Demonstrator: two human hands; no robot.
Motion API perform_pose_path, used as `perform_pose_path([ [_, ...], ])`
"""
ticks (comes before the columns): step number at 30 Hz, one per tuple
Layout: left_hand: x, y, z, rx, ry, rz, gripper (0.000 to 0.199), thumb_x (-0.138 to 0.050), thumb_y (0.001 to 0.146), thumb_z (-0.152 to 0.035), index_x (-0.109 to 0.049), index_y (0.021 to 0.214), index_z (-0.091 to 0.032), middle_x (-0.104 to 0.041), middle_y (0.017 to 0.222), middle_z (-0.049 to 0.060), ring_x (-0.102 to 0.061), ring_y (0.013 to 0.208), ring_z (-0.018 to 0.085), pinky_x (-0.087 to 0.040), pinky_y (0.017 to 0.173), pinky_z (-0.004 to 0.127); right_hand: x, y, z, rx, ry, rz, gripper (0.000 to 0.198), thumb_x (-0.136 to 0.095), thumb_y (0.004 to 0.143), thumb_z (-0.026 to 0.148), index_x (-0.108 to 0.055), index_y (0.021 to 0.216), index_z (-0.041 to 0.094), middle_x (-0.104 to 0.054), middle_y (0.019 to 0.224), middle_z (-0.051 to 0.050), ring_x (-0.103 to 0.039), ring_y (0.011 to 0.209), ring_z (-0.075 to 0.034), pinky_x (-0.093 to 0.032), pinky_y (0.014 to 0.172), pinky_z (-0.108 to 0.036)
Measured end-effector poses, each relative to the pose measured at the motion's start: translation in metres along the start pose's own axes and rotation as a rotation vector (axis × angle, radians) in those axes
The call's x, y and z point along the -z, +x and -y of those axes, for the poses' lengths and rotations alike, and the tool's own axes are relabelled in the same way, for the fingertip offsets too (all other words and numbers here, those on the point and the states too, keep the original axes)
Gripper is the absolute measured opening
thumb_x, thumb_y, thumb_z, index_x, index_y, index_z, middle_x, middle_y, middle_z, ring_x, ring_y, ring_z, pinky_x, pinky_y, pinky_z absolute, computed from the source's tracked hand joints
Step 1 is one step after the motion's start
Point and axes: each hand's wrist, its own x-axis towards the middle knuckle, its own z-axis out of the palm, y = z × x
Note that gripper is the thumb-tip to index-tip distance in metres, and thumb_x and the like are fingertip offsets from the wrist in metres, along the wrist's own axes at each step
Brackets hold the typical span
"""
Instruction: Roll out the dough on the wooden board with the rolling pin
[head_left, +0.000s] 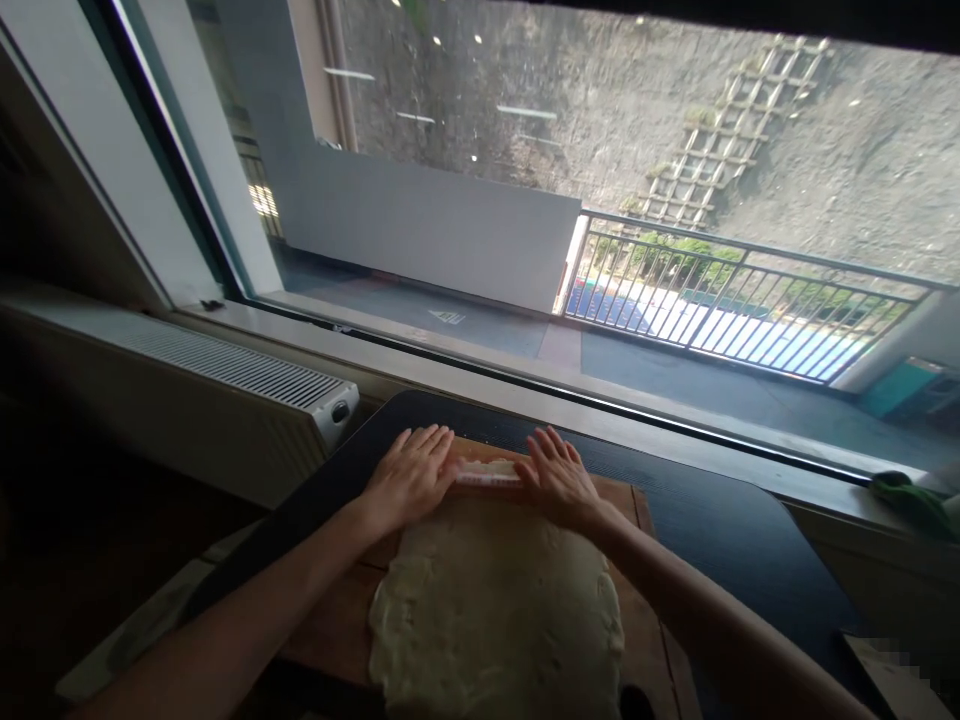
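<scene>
A wide sheet of pale dough (499, 610) lies flat on a wooden board (330, 630), its edges uneven and lightly creased. Across the far part of the dough runs a pale rolling pin (489, 480) with faint reddish marks, visible only between my hands. On its left end rests my left hand (411, 472), palm down with the fingers stretched forward. My right hand (562, 476) lies over the other end in the same way, its fingers straight and slightly spread. Neither hand is wrapped round the pin, and both pin ends are hidden beneath them.
The board stands on a dark table (720, 545) beside a window sill (480, 365). To the left is a white radiator (247, 385). A green cloth-like thing (911, 503) sits on the sill at right. A flat, pale brownish object (889, 670) is at the lower right.
</scene>
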Motion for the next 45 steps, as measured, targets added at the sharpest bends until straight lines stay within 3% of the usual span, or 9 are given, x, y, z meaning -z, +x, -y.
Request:
perform_pose_path([
  [4, -0.005, -0.048, -0.001, -0.192, 0.004, -0.072, 0.061, -0.031, 0.093, -0.048, -0.028, 0.145, -0.015, -0.030, 0.151, 0.008, -0.023, 0.140, 0.022, -0.013, 0.115, 0.042, -0.007, -0.042, 0.003, 0.252, -0.017, 0.002, 0.064, -0.018, 0.095, 0.056, -0.025, 0.147, 0.018, -0.022, 0.154, -0.004, -0.003, 0.143, -0.021, -0.006, 0.115, -0.040],
  [9, 0.000, 0.027, -0.003, 0.091, -0.001, 0.006, 0.058, -0.028, 0.094, -0.041, -0.039, 0.139, -0.007, -0.039, 0.145, 0.014, -0.030, 0.137, 0.025, -0.020, 0.112, 0.047, 0.007, 0.031, -0.001, -0.121, -0.026, 0.007, 0.064, -0.015, 0.096, 0.053, -0.024, 0.147, 0.014, -0.014, 0.155, -0.010, -0.005, 0.143, -0.025, -0.010, 0.113, -0.046],
  [11, 0.002, 0.029, -0.005, 0.102, -0.010, 0.033, 0.058, -0.027, 0.094, -0.043, -0.041, 0.138, -0.009, -0.040, 0.145, 0.013, -0.032, 0.136, 0.025, -0.022, 0.111, 0.048, 0.008, 0.028, -0.001, -0.115, -0.014, 0.021, 0.064, -0.015, 0.096, 0.053, -0.025, 0.146, 0.013, -0.015, 0.155, -0.011, -0.006, 0.143, -0.025, -0.012, 0.113, -0.045],
  [17, -0.004, -0.067, -0.011, -0.186, 0.013, -0.093, 0.058, -0.034, 0.093, -0.046, -0.031, 0.144, -0.018, -0.031, 0.150, 0.006, -0.026, 0.139, 0.022, -0.016, 0.114, 0.043, -0.011, -0.065, 0.003, 0.312, -0.024, -0.002, 0.068, -0.025, 0.094, 0.056, -0.018, 0.149, 0.017, -0.015, 0.155, -0.007, -0.005, 0.143, -0.022, -0.010, 0.115, -0.041],
  [24, 0.003, 0.012, -0.016, 0.112, 0.009, -0.017, 0.056, -0.026, 0.094, -0.041, -0.043, 0.136, -0.010, -0.041, 0.144, 0.013, -0.033, 0.135, 0.025, -0.023, 0.110, 0.048, 0.002, 0.021, 0.008, -0.110, -0.025, -0.036, 0.068, -0.017, 0.096, 0.054, -0.026, 0.146, 0.009, -0.014, 0.155, -0.013, -0.007, 0.143, -0.026, -0.011, 0.113, -0.047],
  [29, 0.008, -0.071, -0.025, -0.175, 0.011, -0.079, 0.051, -0.035, 0.093, -0.043, -0.043, 0.137, -0.019, -0.046, 0.142, 0.009, -0.040, 0.130, 0.025, -0.025, 0.110, 0.045, -0.008, -0.072, 0.004, 0.250, -0.016, -0.078, 0.059, -0.030, 0.095, 0.045, -0.022, 0.147, 0.016, -0.020, 0.154, -0.006, -0.007, 0.143, -0.023, -0.010, 0.115, -0.044],
  [33, 0.022, -0.110, -0.044, -0.205, -0.002, -0.105, 0.040, -0.041, 0.090, -0.024, -0.051, 0.128, -0.021, -0.059, 0.124, 0.009, -0.053, 0.113, 0.025, -0.038, 0.097, 0.041, -0.006, -0.119, 0.011, 0.360, 0.005, -0.131, 0.057, -0.042, 0.090, 0.021, -0.027, 0.144, 0.018, -0.033, 0.148, -0.009, -0.022, 0.138, -0.023, -0.016, 0.114, -0.043],
  [40, 0.041, -0.060, -0.058, -0.248, -0.169, -0.172, 0.035, -0.040, 0.091, -0.027, -0.056, 0.121, -0.023, -0.060, 0.123, 0.007, -0.052, 0.115, 0.022, -0.034, 0.104, 0.042, 0.023, -0.100, 0.017, 0.188, 0.002, -0.018, 0.039, -0.043, 0.090, 0.024, -0.045, 0.129, 0.028, -0.056, 0.113, -0.006, -0.058, 0.082, -0.017, -0.045, 0.073, -0.030],
  [45, 0.024, -0.051, -0.035, -0.077, -0.150, -0.199, 0.038, -0.035, 0.091, -0.027, -0.057, 0.121, -0.020, -0.057, 0.128, 0.009, -0.049, 0.120, 0.024, -0.028, 0.106, 0.047, 0.039, -0.107, -0.002, 0.011, -0.010, -0.038, 0.050, -0.037, 0.094, 0.024, -0.029, 0.141, 0.035, -0.054, 0.126, -0.007, -0.061, 0.095, -0.020, -0.043, 0.075, -0.029],
])
